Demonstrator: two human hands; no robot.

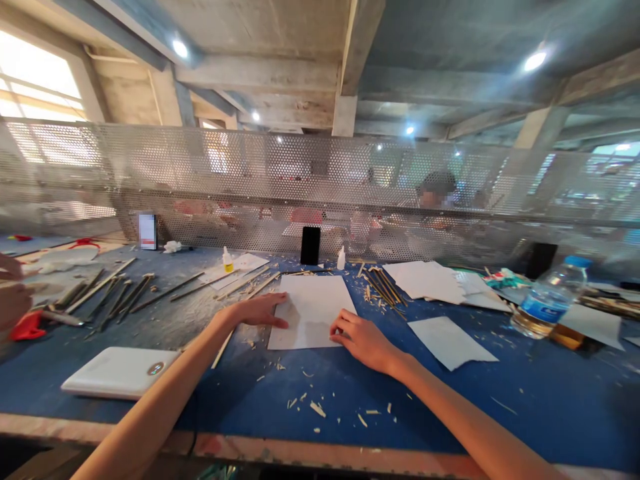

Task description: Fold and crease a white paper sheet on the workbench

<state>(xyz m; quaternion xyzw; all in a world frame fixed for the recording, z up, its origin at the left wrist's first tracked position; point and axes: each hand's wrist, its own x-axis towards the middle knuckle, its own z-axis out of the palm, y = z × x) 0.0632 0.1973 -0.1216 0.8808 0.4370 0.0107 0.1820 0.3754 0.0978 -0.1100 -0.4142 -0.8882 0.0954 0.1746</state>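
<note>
Resting at the left edge of a pale sheet (315, 313), the left hand (263, 310) is spread wide, thumb well apart from the fingers. Over at the lower right corner, the right hand (363, 337) is curled narrow, fingertips drawn in at the paper; whether they pinch anything, I cannot tell. So the sheet lies flat between the 2 hands on the blue tabletop (250, 427), and its visible face is bare: no stick laid on it, no pattern I can make out. I'd call work on this sheet barely begun, with everything on its surface left to do.

Just beyond, a dark phone (310, 247) stands upright, a white dropper bottle (341, 259) to its right. A yellow-labelled bottle (227, 260) is farther left. Thin sticks lie on both sides: a bundle (390, 287) at right, darker stalks (123, 300) at left. Cut scraps (317, 408) litter the near side, so some trimming looks done. Wider out, a white device (120, 373) sits left, a loose sheet (453, 341) and a water bottle (553, 297) right.
</note>
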